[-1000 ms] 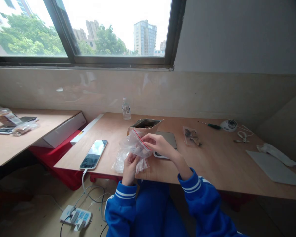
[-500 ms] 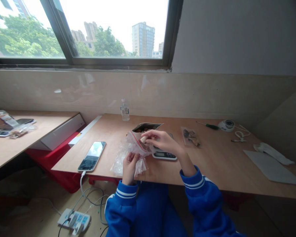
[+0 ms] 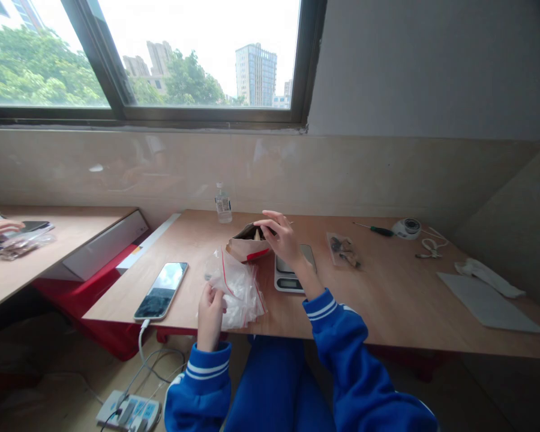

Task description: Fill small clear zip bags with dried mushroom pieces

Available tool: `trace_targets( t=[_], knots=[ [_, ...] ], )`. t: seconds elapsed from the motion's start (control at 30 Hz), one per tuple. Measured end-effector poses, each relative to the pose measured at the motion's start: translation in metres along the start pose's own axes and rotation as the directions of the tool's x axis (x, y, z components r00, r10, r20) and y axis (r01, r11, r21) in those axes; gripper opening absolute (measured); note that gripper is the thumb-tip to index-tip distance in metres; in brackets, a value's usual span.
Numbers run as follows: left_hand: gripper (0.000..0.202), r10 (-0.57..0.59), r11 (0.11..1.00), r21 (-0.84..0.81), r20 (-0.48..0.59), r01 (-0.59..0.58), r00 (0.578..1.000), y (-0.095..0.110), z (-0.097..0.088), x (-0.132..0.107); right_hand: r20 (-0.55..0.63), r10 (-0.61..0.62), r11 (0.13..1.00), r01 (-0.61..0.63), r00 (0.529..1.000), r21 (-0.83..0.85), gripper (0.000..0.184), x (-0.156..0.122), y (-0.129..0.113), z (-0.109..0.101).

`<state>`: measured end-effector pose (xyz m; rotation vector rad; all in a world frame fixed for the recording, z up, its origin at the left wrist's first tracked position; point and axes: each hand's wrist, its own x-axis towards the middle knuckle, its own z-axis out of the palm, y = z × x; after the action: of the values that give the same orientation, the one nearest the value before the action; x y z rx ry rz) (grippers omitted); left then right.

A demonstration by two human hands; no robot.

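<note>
My left hand (image 3: 210,315) is closed on the edge of a clear zip bag (image 3: 225,277) with a red seal line, above a pile of similar plastic bags (image 3: 247,303). My right hand (image 3: 282,240) is at the mouth of a brown paper bag (image 3: 243,249), its fingers apart and nothing visible in them. Pale and brown dried pieces show inside that opening. Under my right wrist sits a kitchen scale (image 3: 288,283), partly covered by the hand and forearm.
A phone (image 3: 162,291) on a cable lies left, a water bottle (image 3: 224,207) behind. To the right are a bag of dried pieces (image 3: 344,251), a screwdriver (image 3: 380,231), a dome camera (image 3: 406,228) and a grey sheet (image 3: 488,303). Another person's hand (image 3: 2,228) is at the left table.
My right hand has moved from the zip bag's mouth up to the paper bag, and the pale piece it held no longer shows there. My left hand has shifted left with the zip bag.
</note>
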<state>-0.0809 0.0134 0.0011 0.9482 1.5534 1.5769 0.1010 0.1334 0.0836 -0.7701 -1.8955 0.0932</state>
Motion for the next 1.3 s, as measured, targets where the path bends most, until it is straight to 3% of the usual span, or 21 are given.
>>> trace_targets(
  t=[0.1,0.2,0.33,0.47,0.57,0.67,0.7,0.77,0.83,0.87,0.97,1.13,1.3],
  knots=[
    [0.028,0.004,0.935,0.353,-0.105,0.033,0.995,0.003,-0.014,0.005,-0.022,0.032,0.999,-0.032,0.999,-0.012,0.032,0.008,0.005,0.004],
    [0.039,-0.029,0.784,0.616,-0.087,0.076,0.996,0.003,-0.020,0.010,-0.033,0.043,0.999,-0.043,0.999,-0.001,0.044,0.018,0.009,0.009],
    [0.040,-0.062,0.697,0.715,-0.008,0.049,0.998,0.000,-0.017,0.010,0.079,0.018,1.000,-0.017,0.997,-0.021,0.062,0.029,0.013,0.013],
    [0.050,0.101,0.587,0.808,-0.120,0.038,0.988,0.010,-0.009,0.001,0.204,0.038,0.994,-0.015,0.978,-0.112,0.071,0.040,0.017,0.015],
    [0.055,0.347,0.550,0.828,-0.109,-0.108,0.932,0.023,-0.005,-0.001,0.251,0.068,0.990,-0.034,0.966,-0.139,0.073,0.049,0.022,0.018],
    [0.051,0.485,0.543,0.736,0.118,-0.404,0.867,0.022,0.001,0.007,0.282,0.093,0.988,-0.055,0.955,-0.141,0.073,0.058,0.027,0.022],
    [0.049,0.461,0.538,0.710,0.203,-0.454,0.864,0.017,0.004,0.011,0.270,0.095,0.989,-0.060,0.958,-0.135,0.072,0.060,0.029,0.024],
    [0.048,0.288,0.508,0.751,0.312,-0.421,0.905,0.003,0.013,0.019,0.199,0.087,0.990,-0.063,0.976,-0.124,0.067,0.063,0.032,0.028],
    [0.047,0.076,0.433,0.832,0.351,-0.347,0.933,-0.013,0.022,0.025,0.078,0.091,0.988,-0.080,0.993,-0.133,0.058,0.063,0.035,0.033],
    [0.048,0.031,0.393,0.853,0.361,-0.343,0.932,-0.020,0.026,0.026,0.016,0.103,0.985,-0.100,0.995,-0.140,0.053,0.061,0.036,0.036],
    [0.049,0.013,0.330,0.871,0.380,-0.363,0.925,-0.032,0.032,0.027,-0.087,0.150,0.979,-0.160,0.985,-0.129,0.049,0.051,0.037,0.045],
    [0.052,0.004,0.305,0.880,0.383,-0.365,0.924,-0.035,0.032,0.028,-0.013,0.213,0.974,-0.213,0.977,-0.081,0.071,0.031,0.037,0.060],
    [0.053,0.002,0.281,0.884,0.388,-0.373,0.922,-0.037,0.034,0.032,-0.018,0.180,0.983,-0.181,0.983,-0.033,0.074,0.006,0.042,0.046]
  ],
)
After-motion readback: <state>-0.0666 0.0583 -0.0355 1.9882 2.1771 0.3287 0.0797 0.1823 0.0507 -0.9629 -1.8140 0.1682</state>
